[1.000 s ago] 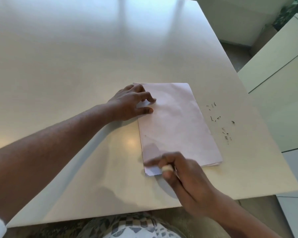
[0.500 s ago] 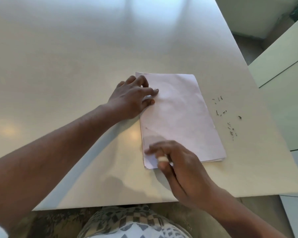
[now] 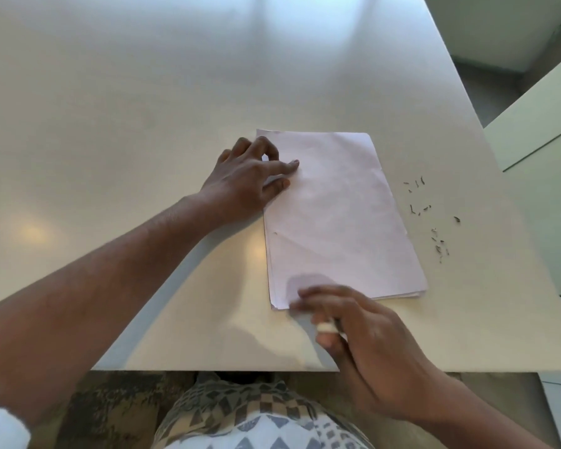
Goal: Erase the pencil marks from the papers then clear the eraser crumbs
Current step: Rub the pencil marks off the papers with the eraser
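Note:
A thin stack of pale papers (image 3: 340, 215) lies on the white table (image 3: 143, 124), its long side running away from me. My left hand (image 3: 246, 179) rests flat on the stack's upper left edge, fingers spread on the sheet. My right hand (image 3: 360, 332) is at the stack's near left corner, blurred by motion, with a small white eraser (image 3: 326, 327) pinched between thumb and fingers. Several dark eraser crumbs (image 3: 431, 218) are scattered on the table just right of the papers.
The table's near edge (image 3: 240, 371) runs just below my right hand, with my patterned clothing (image 3: 256, 419) under it. The right edge of the table sits close to a pale green cabinet (image 3: 544, 163).
My right hand with the eraser has kept moving in small strokes at the paper's near left corner. The left hand stays pressed on the sheet. The camera has tilted slightly.

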Motion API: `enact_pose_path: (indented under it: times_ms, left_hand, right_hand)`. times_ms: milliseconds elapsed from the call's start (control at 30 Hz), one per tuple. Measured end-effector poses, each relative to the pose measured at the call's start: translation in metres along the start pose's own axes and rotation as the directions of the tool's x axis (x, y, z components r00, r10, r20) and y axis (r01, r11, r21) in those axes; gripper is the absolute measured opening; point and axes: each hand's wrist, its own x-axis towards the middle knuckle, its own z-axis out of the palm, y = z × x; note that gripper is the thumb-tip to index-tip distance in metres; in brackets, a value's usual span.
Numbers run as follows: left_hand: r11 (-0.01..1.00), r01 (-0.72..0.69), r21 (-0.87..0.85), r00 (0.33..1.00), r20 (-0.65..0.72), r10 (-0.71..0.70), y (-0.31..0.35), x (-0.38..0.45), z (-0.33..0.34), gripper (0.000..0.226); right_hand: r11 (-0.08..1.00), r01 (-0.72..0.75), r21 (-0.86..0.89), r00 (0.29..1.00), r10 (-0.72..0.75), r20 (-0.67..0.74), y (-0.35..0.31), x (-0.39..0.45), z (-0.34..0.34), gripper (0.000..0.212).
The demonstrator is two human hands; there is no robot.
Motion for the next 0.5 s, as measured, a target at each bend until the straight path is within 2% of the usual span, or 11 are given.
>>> enact_pose_path:
  times_ms: [67,167,333,367,433,500]
  left_hand:
    - [1.0,0.004,0.01,1.0,0.012,-0.004,0.0,0.001,-0.001,0.041]
    - [1.0,0.015,0.015,1.0,0.017,-0.015,0.002,0.0,-0.002,0.042]
    - [1.0,0.016,0.015,1.0,-0.003,-0.016,0.003,-0.004,0.0,0.04]
    - [1.0,0.014,0.012,1.0,-0.004,-0.014,0.003,-0.005,0.001,0.04]
    - [1.0,0.013,0.011,1.0,0.013,-0.013,0.002,-0.005,0.0,0.043]
    - [1.0,0.009,0.023,0.999,0.044,-0.01,0.001,-0.006,-0.001,0.053]
  right_hand:
    - [1.0,-0.006,0.005,1.0,0.006,-0.013,-0.001,0.02,0.012,0.021]
    - [0.995,0.032,-0.098,0.998,-0.027,0.056,-0.002,0.033,0.04,0.013]
    - [0.978,0.176,-0.112,0.966,-0.149,0.212,0.002,-0.009,0.033,0.01]
    - [0.979,0.177,-0.097,0.963,-0.152,0.223,0.006,-0.018,0.025,0.011]
    - [0.99,0.128,-0.059,0.972,-0.114,0.208,0.014,-0.033,0.007,0.027]
    - [0.999,0.049,-0.022,0.989,-0.045,0.14,0.024,-0.041,-0.009,0.038]
